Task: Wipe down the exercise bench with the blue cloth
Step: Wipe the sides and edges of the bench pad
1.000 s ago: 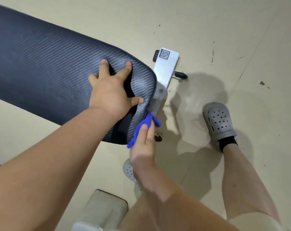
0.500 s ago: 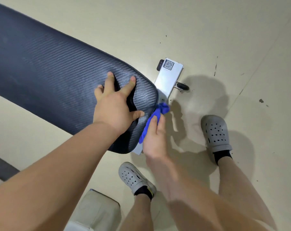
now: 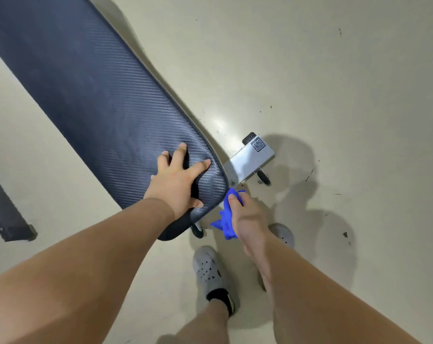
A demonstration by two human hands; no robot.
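The exercise bench (image 3: 93, 95) has a long dark pad with a carbon-weave texture that runs from the upper left down to the centre. My left hand (image 3: 178, 180) lies flat on the pad's near end, fingers spread and pressing into the padding. My right hand (image 3: 247, 214) grips the bunched blue cloth (image 3: 225, 219) against the end edge of the pad, just below its right corner. Part of the cloth hangs out below my fist.
The bench's silver metal foot (image 3: 250, 160) with a QR sticker and small wheels sticks out beyond the pad's end. My grey clogs (image 3: 210, 271) stand on the beige floor close to it. A dark bar (image 3: 4, 214) lies at the left edge.
The camera has risen and tilted, so more of the pad shows. My right hand has slid the cloth along the pad's end edge. The left hand stays pressed on the pad.
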